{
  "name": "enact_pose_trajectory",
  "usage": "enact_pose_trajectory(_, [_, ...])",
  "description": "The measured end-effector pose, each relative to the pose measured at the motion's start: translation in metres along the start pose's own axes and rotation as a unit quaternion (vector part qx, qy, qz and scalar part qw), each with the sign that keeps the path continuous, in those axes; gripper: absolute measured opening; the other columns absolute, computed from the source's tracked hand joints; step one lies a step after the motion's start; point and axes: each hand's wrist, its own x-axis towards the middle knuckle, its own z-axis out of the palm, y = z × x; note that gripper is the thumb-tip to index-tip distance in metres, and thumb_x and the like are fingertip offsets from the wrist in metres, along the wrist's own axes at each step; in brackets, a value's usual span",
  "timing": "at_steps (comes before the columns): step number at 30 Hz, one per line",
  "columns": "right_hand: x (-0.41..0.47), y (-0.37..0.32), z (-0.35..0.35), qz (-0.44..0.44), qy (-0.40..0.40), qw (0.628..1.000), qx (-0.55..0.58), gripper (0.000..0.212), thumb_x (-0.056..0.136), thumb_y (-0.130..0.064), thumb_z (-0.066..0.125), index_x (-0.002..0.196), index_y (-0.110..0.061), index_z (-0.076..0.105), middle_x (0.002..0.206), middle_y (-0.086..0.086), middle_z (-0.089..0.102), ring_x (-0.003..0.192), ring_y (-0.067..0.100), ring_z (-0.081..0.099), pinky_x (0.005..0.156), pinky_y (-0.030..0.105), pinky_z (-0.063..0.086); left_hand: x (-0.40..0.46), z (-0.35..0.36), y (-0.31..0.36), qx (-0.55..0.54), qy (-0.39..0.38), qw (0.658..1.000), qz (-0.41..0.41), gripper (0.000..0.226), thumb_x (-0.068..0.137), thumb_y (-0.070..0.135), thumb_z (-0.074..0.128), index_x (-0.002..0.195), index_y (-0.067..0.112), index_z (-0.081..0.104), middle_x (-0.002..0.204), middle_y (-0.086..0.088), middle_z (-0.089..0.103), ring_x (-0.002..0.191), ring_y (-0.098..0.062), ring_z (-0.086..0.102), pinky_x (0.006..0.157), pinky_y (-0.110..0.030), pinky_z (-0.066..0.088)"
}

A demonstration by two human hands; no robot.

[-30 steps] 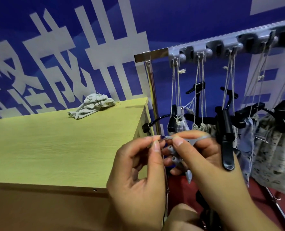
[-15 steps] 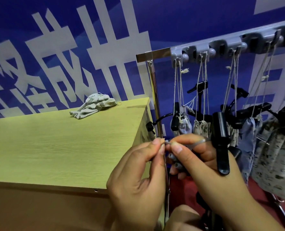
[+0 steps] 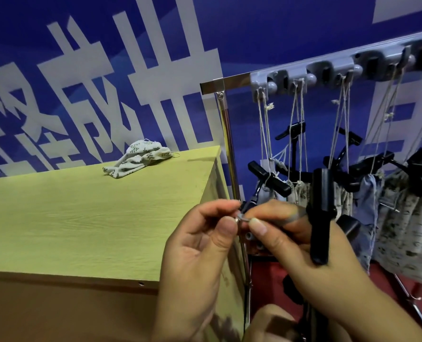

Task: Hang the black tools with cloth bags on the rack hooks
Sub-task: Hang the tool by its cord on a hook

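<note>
My left hand (image 3: pixel 200 250) and my right hand (image 3: pixel 301 245) meet in front of the rack post, both pinching a small grey band (image 3: pixel 243 219) between thumb and forefinger. A black tool (image 3: pixel 319 215) stands upright against my right hand. The grey hook rail (image 3: pixel 303 72) runs along the rack top, and several black tools with cloth bags (image 3: pixel 402 206) hang from it on strings. A leaf-print cloth bag (image 3: pixel 140 155) lies crumpled on the wooden cabinet (image 3: pixel 81 213).
The rack's metal post (image 3: pixel 229 149) stands just right of the cabinet edge. A blue wall with large white characters (image 3: pixel 131 70) is behind everything. Red floor (image 3: pixel 402 287) shows under the hanging bags.
My view has shifted slightly. The leftmost hanging black tool has swung and tilted. My hands have stayed together on the grey band, and the black tool at my right hand sits more upright.
</note>
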Motion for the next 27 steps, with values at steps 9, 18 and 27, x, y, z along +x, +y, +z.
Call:
enact_pose_trajectory(9, [0.025, -0.025, -0.007, 0.088, 0.006, 0.99, 0.109, 0.01, 0.088, -0.016, 0.06, 0.082, -0.013, 0.067, 0.069, 0.001, 0.071, 0.059, 0.006, 0.066, 0.055, 0.016, 0.052, 0.002, -0.004, -0.047, 0.083, -0.126, 0.988, -0.022, 0.082, 0.063, 0.067, 0.067, 0.128, 0.02, 0.049, 0.12, 0.016, 0.064, 0.11, 0.002, 0.058, 0.089, -0.016, 0.046])
enact_pose_trajectory(18, [0.073, -0.073, -0.042, 0.067, -0.133, 0.955, 0.256, 0.025, 0.099, -0.018, 0.036, 0.094, -0.006, 0.057, 0.077, 0.005, 0.066, 0.065, 0.009, 0.063, 0.059, 0.016, 0.053, 0.006, 0.04, -0.096, 0.137, -0.113, 0.967, -0.18, 0.024, 0.064, 0.026, 0.079, 0.083, 0.022, 0.065, 0.073, 0.003, 0.069, 0.075, -0.015, 0.065, 0.078, -0.034, 0.054])
enact_pose_trajectory(27, [0.055, -0.044, -0.101, 0.094, 0.039, 0.939, 0.33, 0.04, 0.089, -0.04, 0.044, 0.091, -0.009, 0.07, 0.075, 0.001, 0.072, 0.062, 0.003, 0.066, 0.053, 0.009, 0.05, 0.055, 0.023, -0.058, 0.284, -0.103, 0.951, -0.065, 0.025, 0.08, 0.014, 0.073, 0.099, 0.003, 0.06, 0.086, -0.007, 0.065, 0.074, -0.005, 0.057, 0.064, -0.014, 0.044])
